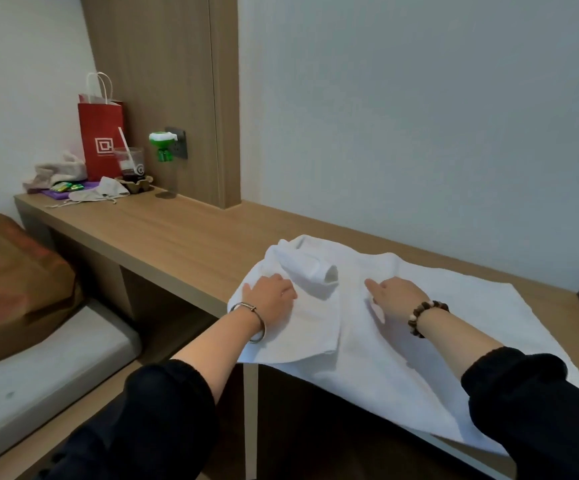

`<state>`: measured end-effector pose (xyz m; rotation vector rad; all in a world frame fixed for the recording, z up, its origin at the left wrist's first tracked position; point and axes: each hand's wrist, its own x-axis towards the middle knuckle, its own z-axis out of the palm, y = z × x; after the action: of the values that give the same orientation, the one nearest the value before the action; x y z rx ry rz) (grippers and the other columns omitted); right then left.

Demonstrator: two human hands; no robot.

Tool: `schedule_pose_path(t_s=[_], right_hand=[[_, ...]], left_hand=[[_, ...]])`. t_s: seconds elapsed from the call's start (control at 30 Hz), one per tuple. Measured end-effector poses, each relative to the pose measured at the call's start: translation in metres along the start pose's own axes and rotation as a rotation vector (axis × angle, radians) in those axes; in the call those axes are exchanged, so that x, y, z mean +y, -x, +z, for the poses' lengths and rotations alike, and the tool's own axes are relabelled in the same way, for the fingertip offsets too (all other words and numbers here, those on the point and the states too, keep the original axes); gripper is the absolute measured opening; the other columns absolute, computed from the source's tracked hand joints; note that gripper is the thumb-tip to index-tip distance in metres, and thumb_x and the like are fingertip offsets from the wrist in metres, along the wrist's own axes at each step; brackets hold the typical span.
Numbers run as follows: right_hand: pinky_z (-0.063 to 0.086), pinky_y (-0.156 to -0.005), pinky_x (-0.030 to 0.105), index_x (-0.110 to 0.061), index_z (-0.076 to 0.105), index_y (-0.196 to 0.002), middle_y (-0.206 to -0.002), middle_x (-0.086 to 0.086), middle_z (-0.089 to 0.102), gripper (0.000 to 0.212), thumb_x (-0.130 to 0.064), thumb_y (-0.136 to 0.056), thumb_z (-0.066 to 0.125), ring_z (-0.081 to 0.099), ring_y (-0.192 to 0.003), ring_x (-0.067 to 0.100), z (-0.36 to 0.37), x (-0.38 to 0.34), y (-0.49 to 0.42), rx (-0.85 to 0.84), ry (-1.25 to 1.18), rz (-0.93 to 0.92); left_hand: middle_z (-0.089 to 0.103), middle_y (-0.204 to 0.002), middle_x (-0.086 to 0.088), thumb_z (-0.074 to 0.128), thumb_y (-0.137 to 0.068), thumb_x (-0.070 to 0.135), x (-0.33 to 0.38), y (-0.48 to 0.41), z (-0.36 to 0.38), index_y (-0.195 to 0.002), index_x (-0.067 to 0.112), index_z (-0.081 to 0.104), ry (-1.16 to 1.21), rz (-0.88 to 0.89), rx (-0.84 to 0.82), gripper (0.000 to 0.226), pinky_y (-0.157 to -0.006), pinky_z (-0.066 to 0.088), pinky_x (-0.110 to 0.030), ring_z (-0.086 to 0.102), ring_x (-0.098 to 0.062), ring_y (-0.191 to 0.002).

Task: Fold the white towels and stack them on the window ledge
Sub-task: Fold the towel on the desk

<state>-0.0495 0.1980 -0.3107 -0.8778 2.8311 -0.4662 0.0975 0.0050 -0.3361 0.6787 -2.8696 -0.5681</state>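
You're pressing your left hand (270, 292) flat on the white towel (360, 362), fingers straight, gripping nothing. Your right hand (398, 295) is lying palm-down beside it, also flat, holding nothing. The towel is lying spread on the wooden ledge (177, 233), its left end bunched up and its near edge hanging over.

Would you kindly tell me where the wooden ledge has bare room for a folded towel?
The bare stretch of ledge between the drink cup and the white towel is free. The far-left end around the red bag is crowded; the white towel covers the near end.
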Motion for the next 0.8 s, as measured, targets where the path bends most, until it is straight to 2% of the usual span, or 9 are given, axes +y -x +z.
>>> schedule_pose_path(t_s=[0.1, 0.2, 0.27, 0.33, 0.4, 0.5, 0.6, 0.7, 0.8], right_hand=[[0.043, -0.070, 0.032, -0.003, 0.063, -0.076, -0.081, 0.010, 0.065, 0.062, -0.049, -0.098, 0.029, 0.059, -0.077, 0.028, 0.000, -0.018, -0.014, 0.068, -0.098, 0.015], [0.041, -0.072, 0.032, -0.007, 0.070, -0.080, -0.082, 0.004, 0.065, 0.064, -0.055, -0.096, 0.031, 0.058, -0.078, 0.024, -0.002, -0.046, -0.029, 0.031, -0.301, 0.076], [0.040, -0.068, 0.030, -0.008, 0.071, -0.082, -0.081, 0.002, 0.065, 0.066, -0.060, -0.094, 0.032, 0.054, -0.071, 0.019, -0.005, -0.064, -0.038, -0.059, -0.389, 0.139], [0.039, -0.057, 0.026, -0.009, 0.070, -0.084, -0.078, -0.001, 0.067, 0.056, -0.059, -0.089, 0.044, 0.050, -0.064, 0.017, -0.004, -0.076, -0.046, -0.153, -0.419, 0.194], [0.033, -0.050, 0.022, -0.008, 0.067, -0.078, -0.068, 0.001, 0.064, 0.034, -0.040, -0.085, 0.060, 0.045, -0.055, 0.016, -0.002, -0.082, -0.055, -0.175, -0.519, 0.257], [0.030, -0.046, 0.019, -0.005, 0.051, -0.067, -0.053, 0.005, 0.046, 0.021, -0.014, -0.086, 0.055, 0.038, -0.044, 0.018, -0.012, -0.078, -0.068, 0.144, -0.711, 0.360], [0.028, -0.041, 0.022, -0.005, 0.042, -0.064, -0.056, 0.006, 0.040, 0.027, -0.006, -0.091, 0.045, 0.038, -0.045, 0.019, -0.021, -0.056, -0.076, 0.450, -0.582, 0.404], [0.041, -0.041, 0.022, -0.005, 0.043, -0.063, -0.056, 0.007, 0.044, 0.028, -0.005, -0.091, 0.047, 0.042, -0.045, 0.019, -0.004, -0.038, -0.077, 0.252, -0.420, 0.433], [0.044, -0.057, 0.028, -0.001, 0.043, -0.101, -0.084, 0.012, 0.055, 0.016, -0.013, -0.092, 0.050, 0.057, -0.070, 0.027, 0.003, -0.036, -0.072, 0.169, -0.293, 0.321]], left_hand=[[0.048, -0.125, 0.003, 0.036, -0.095, 0.034, -0.007, 0.003, 0.013, -0.118, 0.027, 0.051, -0.133, 0.048, 0.166, 0.028, -0.101, 0.028, -0.041, 0.042, -0.020, -0.120], [0.016, -0.156, 0.001, 0.031, -0.097, 0.040, -0.010, 0.002, 0.020, -0.147, 0.030, 0.022, -0.181, 0.058, 0.058, 0.052, -0.114, 0.011, -0.050, 0.009, -0.018, -0.144], [0.000, -0.160, 0.004, 0.025, -0.098, 0.044, -0.011, -0.002, 0.017, -0.151, 0.032, 0.010, -0.241, 0.067, -0.025, 0.056, -0.115, 0.001, -0.052, -0.006, -0.017, -0.146], [-0.002, -0.160, 0.005, 0.023, -0.098, 0.046, -0.012, -0.003, 0.017, -0.151, 0.035, 0.008, -0.275, 0.087, -0.050, 0.055, -0.115, -0.001, -0.054, -0.009, -0.017, -0.146], [-0.001, -0.160, 0.006, 0.023, -0.098, 0.047, -0.012, -0.002, 0.018, -0.150, 0.036, 0.009, -0.282, 0.099, -0.047, 0.055, -0.115, 0.000, -0.054, -0.009, -0.018, -0.146], [0.001, -0.160, 0.007, 0.023, -0.097, 0.047, -0.014, -0.003, 0.019, -0.150, 0.039, 0.010, -0.290, 0.115, -0.035, 0.055, -0.116, 0.001, -0.053, -0.007, -0.018, -0.146], [0.001, -0.160, 0.007, 0.022, -0.097, 0.047, -0.016, -0.003, 0.020, -0.149, 0.041, 0.007, -0.293, 0.151, -0.036, 0.054, -0.116, 0.000, -0.052, -0.007, -0.016, -0.147], [0.002, -0.160, 0.007, 0.022, -0.097, 0.049, -0.016, -0.004, 0.020, -0.149, 0.041, 0.011, -0.310, 0.161, -0.057, 0.054, -0.116, -0.001, -0.051, -0.006, -0.017, -0.147], [0.001, -0.160, 0.008, 0.022, -0.096, 0.051, -0.017, -0.005, 0.018, -0.149, 0.043, 0.011, -0.314, 0.171, -0.079, 0.054, -0.116, -0.001, -0.052, -0.006, -0.017, -0.147]])
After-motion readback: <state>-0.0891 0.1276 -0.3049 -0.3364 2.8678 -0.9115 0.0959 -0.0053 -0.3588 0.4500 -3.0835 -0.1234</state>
